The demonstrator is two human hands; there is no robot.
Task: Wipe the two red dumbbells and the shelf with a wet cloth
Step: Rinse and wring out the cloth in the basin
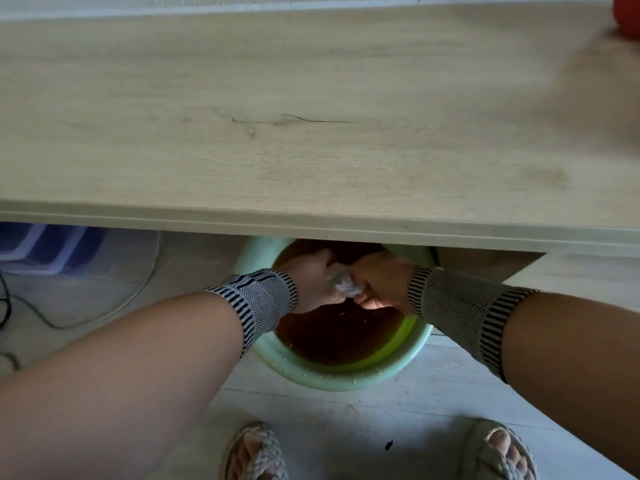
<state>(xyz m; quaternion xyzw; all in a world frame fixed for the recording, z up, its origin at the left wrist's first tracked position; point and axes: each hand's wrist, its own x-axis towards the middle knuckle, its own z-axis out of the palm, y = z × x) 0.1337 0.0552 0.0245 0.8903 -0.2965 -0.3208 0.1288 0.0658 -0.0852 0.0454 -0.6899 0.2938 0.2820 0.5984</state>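
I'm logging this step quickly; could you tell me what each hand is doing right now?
Left hand: grips the cloth over the basin.
Right hand: grips the same cloth.

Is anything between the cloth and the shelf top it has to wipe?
Yes. Both hands, left hand and right hand, grip the cloth over the basin, below the shelf; the shelf's front edge overhangs them.

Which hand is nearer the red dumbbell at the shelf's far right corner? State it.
Right. The right hand grips the crumpled pale cloth over the green basin, on the red dumbbell side; the left hand grips it farther left.
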